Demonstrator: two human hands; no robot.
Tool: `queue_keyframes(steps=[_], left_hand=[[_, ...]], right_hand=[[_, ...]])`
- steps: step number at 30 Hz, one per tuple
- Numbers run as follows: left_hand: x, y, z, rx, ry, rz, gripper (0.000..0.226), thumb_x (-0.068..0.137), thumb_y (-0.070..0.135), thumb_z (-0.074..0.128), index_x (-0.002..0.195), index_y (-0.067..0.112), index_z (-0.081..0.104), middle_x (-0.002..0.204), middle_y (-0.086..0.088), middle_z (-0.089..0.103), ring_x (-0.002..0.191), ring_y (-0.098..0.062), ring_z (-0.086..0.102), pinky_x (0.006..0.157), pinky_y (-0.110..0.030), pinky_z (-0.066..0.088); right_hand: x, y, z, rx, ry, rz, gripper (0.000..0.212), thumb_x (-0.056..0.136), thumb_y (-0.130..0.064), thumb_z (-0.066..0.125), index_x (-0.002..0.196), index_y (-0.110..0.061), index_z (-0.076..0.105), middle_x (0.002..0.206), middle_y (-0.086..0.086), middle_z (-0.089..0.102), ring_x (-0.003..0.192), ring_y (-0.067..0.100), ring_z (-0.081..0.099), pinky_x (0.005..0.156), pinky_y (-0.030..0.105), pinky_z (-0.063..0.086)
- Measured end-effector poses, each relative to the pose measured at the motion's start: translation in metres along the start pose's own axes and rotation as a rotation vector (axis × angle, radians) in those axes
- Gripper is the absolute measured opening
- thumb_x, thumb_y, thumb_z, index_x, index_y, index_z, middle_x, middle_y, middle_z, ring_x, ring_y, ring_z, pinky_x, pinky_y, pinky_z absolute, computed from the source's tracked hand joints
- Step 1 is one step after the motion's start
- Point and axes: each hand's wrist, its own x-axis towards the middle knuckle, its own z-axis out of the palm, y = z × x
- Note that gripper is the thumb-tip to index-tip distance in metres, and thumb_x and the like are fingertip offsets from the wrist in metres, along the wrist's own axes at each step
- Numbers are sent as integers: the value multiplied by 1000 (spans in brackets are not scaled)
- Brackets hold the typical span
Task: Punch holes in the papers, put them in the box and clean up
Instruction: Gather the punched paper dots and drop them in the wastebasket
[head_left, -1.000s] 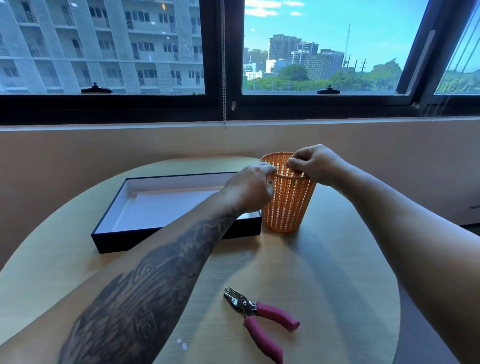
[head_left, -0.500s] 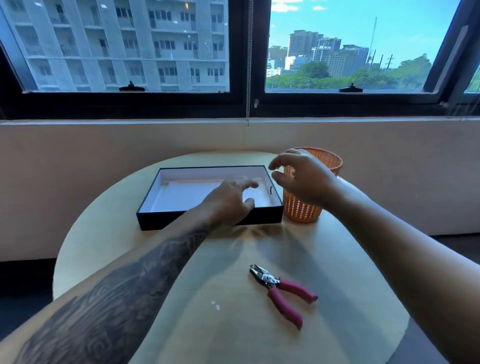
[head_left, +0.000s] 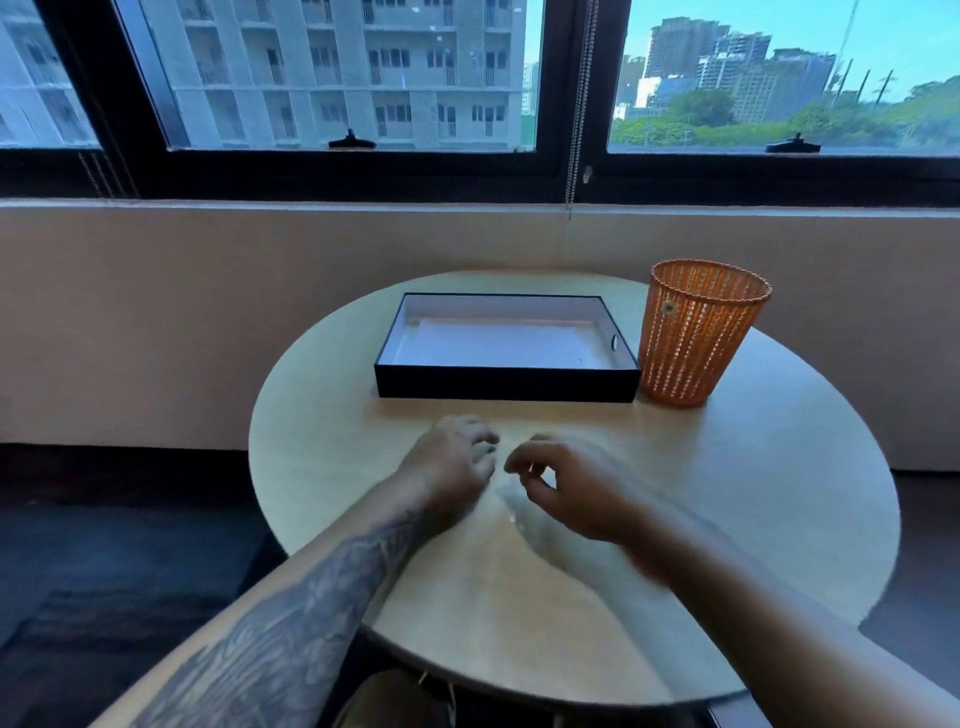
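Observation:
A black box (head_left: 506, 385) with a white lining stands open at the back of the round table, and white paper (head_left: 498, 345) lies flat inside it. Just right of the box stands an orange mesh basket (head_left: 691, 338). My left hand (head_left: 452, 462) rests fingers-down on the table in front of the box, holding nothing. Close beside it, my right hand (head_left: 566, 488) hovers with curled fingers, thumb and forefinger almost touching; it is blurred. The pink-handled hole punch is not visible; my right forearm covers that part of the table.
The round wooden table (head_left: 753, 493) stands against a low beige wall under a black-framed window (head_left: 571, 171). A bead chain (head_left: 576, 104) hangs from the window. Dark floor lies to the left and right of the table.
Both hands have left the orange basket and come back down to the middle of the table. The view has pulled back. The hole punch has gone out of sight.

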Motion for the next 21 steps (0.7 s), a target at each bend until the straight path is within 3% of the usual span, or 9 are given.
queue_keyframes(steps=[4,10,13,15,16,21], left_hand=[[-14,-9,18,101,115,59,39,90,36,50,120,19,67,135,-3,59,126,-25,49,108,-39,38],[-15,-14,21,117,144,72,35,94,36,49,122,23,64,138,1,57,132,-23,45,112,-39,34],[-15,-14,22,108,161,89,34,92,35,50,118,21,66,136,-1,59,130,-24,47,110,-38,36],[-15,-15,22,96,179,93,33,90,34,51,115,19,68,132,-2,61,127,-24,49,107,-37,38],[-15,-15,22,94,186,95,33,90,33,52,113,18,69,131,-3,62,126,-24,50,106,-37,39],[-15,-15,23,84,202,106,33,89,34,53,113,18,69,129,-2,63,124,-23,51,104,-37,40]], right_hand=[[-23,-5,21,-37,-1,-21,39,85,-39,41,104,-30,74,107,-13,68,102,10,57,88,32,49],[-50,-12,29,-49,158,-84,41,96,-43,41,100,-26,79,110,-10,70,103,11,58,83,28,50],[-51,1,34,-55,332,-11,29,90,-14,52,101,-18,79,109,0,70,103,21,61,83,39,53],[-47,9,36,-73,429,128,36,83,7,56,107,-12,75,110,7,70,104,27,62,86,46,53],[-45,11,36,-110,433,187,38,82,8,57,110,-12,73,112,8,70,106,29,61,89,48,52],[-47,5,40,-223,381,245,27,93,-19,60,119,-22,68,121,0,69,113,23,56,95,41,43]])
